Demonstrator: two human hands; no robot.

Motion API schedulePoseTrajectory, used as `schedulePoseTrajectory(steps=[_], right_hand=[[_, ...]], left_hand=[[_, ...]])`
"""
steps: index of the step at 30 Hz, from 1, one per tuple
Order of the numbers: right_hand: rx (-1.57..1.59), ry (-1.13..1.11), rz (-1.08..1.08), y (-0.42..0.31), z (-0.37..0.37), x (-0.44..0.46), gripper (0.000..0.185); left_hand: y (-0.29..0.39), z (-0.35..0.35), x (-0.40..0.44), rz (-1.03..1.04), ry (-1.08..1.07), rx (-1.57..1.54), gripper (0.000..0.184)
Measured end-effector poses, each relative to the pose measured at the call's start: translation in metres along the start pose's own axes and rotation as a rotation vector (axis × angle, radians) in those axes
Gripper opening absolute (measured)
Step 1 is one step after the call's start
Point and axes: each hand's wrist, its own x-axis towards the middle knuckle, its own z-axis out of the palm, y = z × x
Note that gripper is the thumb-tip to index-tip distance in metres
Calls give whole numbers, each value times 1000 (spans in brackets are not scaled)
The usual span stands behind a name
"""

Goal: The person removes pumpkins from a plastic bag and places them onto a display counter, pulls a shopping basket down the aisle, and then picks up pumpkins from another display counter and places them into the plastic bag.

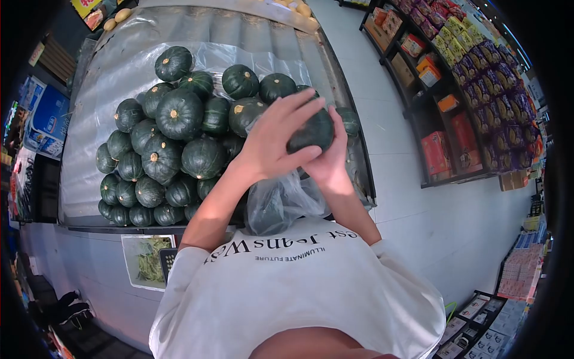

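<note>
From my remote view, the left hand [268, 140] is open, fingers extended across the near-left side of a kabocha squash [314, 133], thumb low against it. The right hand [332, 163] is half closed, cupping the same squash from the right and below. I see the squash held between both hands, above the right part of the pile. It is rounded and deep green, almost black, with a soft sheen; the hands hide much of its skin. Just below the hands, I have a clear plastic bag [281, 200], crumpled, with a dark rounded shape inside. To the left, the kabocha pile [179, 113] covers much of the desk [239, 30], some squashes showing pale, corky stem ends and faint ribs. Beyond the desk's right edge, I see a dark shelf [412, 96] with packaged goods
</note>
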Motion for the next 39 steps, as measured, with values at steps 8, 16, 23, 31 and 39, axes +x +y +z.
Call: schedulePoseTrajectory(steps=[8, 16, 23, 31, 39], right_hand=[[-37, -274, -129, -5, 7, -8, 54], [-1273, -414, -1167, -17, 19, -3, 54], [-2017, -682, -1304, -20, 38, -17, 62], [-1284, -297, -1388, -18, 6, -13, 53], [-100, -95, 133, 7, 7, -5, 63]], left_hand=[[11, 8, -12, -897, 535, -1122, 58], [16, 13, -19, -1097, 639, -1849, 53], [12, 25, -21, -1005, 683, -1719, 47], [10, 16, -21, -932, 885, -1563, 39], [-3, 13, -29, -359, 474, -610, 59]])
